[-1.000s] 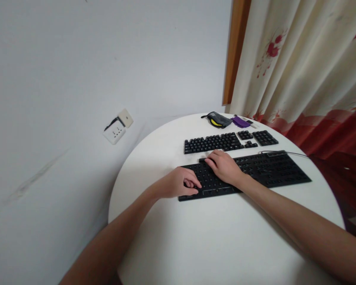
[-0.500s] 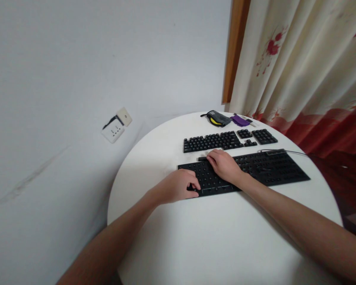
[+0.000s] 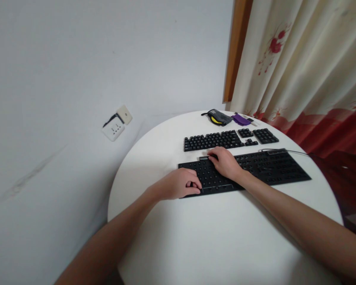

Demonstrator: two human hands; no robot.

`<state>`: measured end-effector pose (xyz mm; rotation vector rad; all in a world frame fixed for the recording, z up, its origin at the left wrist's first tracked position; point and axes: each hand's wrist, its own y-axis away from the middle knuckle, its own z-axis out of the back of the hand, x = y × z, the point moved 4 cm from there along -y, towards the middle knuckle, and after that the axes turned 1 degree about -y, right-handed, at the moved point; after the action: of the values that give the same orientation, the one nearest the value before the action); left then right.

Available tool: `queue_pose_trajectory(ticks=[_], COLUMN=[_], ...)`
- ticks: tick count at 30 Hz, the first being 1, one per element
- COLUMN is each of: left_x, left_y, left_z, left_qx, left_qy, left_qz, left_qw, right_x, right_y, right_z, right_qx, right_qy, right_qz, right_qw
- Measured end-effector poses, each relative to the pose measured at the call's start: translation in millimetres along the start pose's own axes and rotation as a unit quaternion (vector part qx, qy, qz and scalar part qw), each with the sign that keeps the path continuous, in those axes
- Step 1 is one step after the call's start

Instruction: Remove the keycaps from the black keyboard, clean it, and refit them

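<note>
My left hand point(image 3: 186, 183) rests over the near left corner of a black keyboard base point(image 3: 273, 170) whose keycaps are off. Its fingers curl toward the thumb in a pinch against the board; whatever is between the tips is hidden. At the board's far edge, my right hand point(image 3: 224, 161) has its thumb and fingers closed on the right end of a long bar that looks like a space bar keycap point(image 3: 203, 158). Behind that hand, loose black keycaps point(image 3: 212, 141) are laid out in keyboard order, in separate blocks.
The round white table point(image 3: 178, 237) stands by a wall with a socket point(image 3: 114, 128). At its far edge lie a grey pouch with yellow point(image 3: 220, 117) and a purple cloth-like item point(image 3: 241, 119). A cable point(image 3: 296, 152) runs off right, near a curtain point(image 3: 290, 71).
My right hand has tipped the long bar a little, so a lighter face shows. The left fingertips have drawn closer together. The view has shifted slightly.
</note>
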<state>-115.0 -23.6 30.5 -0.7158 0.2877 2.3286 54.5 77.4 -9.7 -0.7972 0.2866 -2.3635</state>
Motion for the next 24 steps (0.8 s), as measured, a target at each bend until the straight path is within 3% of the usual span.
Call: queue_pose_trajectory(ticks=[7, 17, 24], left_x=[6, 16, 19], left_y=[-2, 0, -1], left_z=[-2, -5, -7], left_qx=[-0.015, -0.031, -0.03], left_qy=[0.001, 0.019, 0.048], left_qz=[0.045, 0.186, 0.17], left_qw=[0.999, 0.982, 0.984], right_x=[2, 7, 9], right_y=[2, 1, 3], right_z=[1, -2, -3], right_qx=[-0.017, 0.013, 0.033], right_qy=[-0.014, 0.053, 0.087], right_qz=[0.021, 0.023, 0.03], right_qw=[1.0, 0.998, 0.995])
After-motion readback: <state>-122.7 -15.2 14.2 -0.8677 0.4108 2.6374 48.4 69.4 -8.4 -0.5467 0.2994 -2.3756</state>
